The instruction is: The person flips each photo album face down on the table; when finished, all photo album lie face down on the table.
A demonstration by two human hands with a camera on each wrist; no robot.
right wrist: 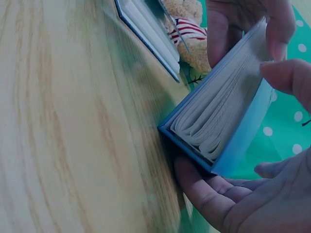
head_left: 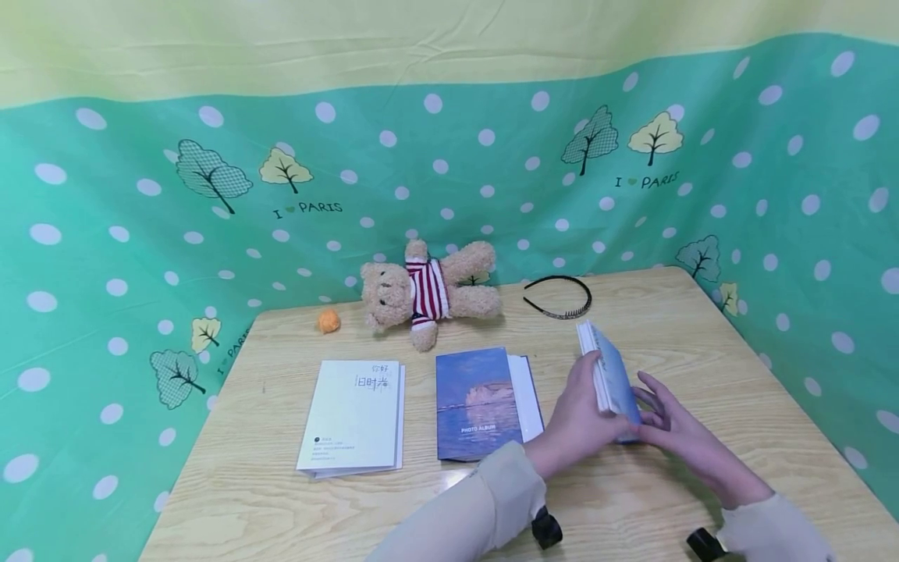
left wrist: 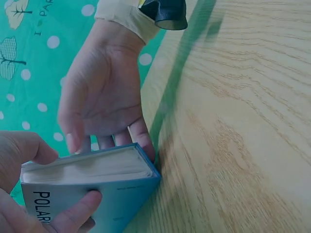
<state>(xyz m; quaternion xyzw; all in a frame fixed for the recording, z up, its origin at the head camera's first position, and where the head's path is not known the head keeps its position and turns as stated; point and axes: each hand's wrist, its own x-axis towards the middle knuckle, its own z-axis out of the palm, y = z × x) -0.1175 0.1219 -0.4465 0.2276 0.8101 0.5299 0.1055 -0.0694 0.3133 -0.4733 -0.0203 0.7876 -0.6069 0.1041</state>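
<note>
Three books: smooth, boxy covers with straight edges; blue book with a thick block of pale pages, white book with dark handwriting-like characters, photo album with a painted cover and white pages showing at its side.
Plush bear: curly tan pile, red-and-white striped shirt, lying with its head to the left.
Headband: thin, black, curved, toothed along one stretch.
Orange ball: small, rounded, beside the bear's head.
Surface: pale wood grain, matte, with a soft sheen near the photo album.
Cloth: green with white dots and printed trees, pale yellow above.
Left grip: closed around the blue book's side, digits on its cover and page edge.
Right grip: loosely spread, fingers slightly bent and touching the blue book's lower corner.
Blue book's place: right part of the surface, between both grips, right of the photo album; whether its lower edge touches the wood, I cannot tell.
Blue book's direction: tilted up on edge, lettered cover facing right, long axis running away from the person, far end slightly left.
</note>
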